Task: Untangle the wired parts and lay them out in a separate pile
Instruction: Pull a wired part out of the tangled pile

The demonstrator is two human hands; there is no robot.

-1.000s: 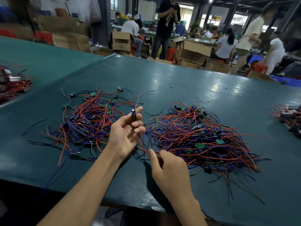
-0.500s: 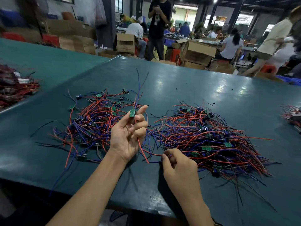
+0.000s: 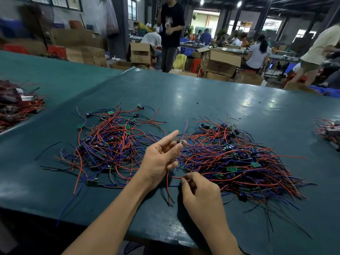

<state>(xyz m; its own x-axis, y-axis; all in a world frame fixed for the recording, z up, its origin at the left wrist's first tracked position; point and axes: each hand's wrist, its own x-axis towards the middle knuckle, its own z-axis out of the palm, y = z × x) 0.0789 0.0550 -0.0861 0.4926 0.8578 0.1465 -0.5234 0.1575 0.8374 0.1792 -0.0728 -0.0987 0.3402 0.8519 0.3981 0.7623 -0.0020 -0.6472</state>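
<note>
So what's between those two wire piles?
In the head view, the left hand holding one wired part; its red wire runs to the right hand.

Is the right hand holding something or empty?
Holding: the right hand pinches a red wire at its fingertips.

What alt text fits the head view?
The left hand holds a wired part while the right hand pinches a red wire, between a left pile and a right pile of red and blue wires on a green table.
</note>
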